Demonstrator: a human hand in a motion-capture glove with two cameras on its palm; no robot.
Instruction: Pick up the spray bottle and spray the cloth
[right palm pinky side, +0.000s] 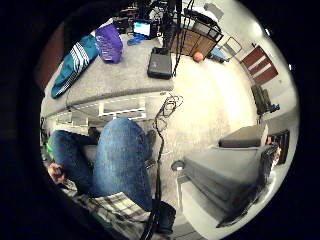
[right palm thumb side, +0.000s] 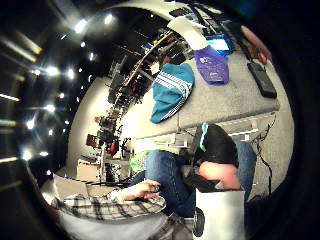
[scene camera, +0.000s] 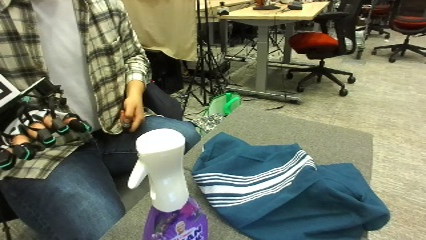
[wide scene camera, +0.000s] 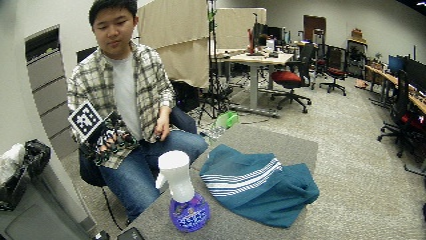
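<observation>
A purple spray bottle (scene camera: 163, 185) with a white trigger head stands upright at the near end of the grey table (scene camera: 319, 140). Beside it lies a crumpled teal cloth (scene camera: 279, 190) with white stripes. My gloved right hand (scene camera: 40, 132) hovers off the table's edge, above my right thigh, well away from the bottle. Its fingers are loosely curled and hold nothing. Both palm views look across at the bottle (right palm pinky side: 109, 42) (right palm thumb side: 212, 65) and the cloth (right palm pinky side: 75, 65) (right palm thumb side: 170, 90) from a distance. The bare left hand (scene camera: 131, 112) rests on the left thigh.
A flat black device (right palm pinky side: 160, 64) lies on the table past the bottle. A green object (scene camera: 225, 104) sits on the floor at the table's far end. A stand (scene camera: 203, 60), a desk (scene camera: 266, 15) and office chairs (scene camera: 323, 45) fill the room behind.
</observation>
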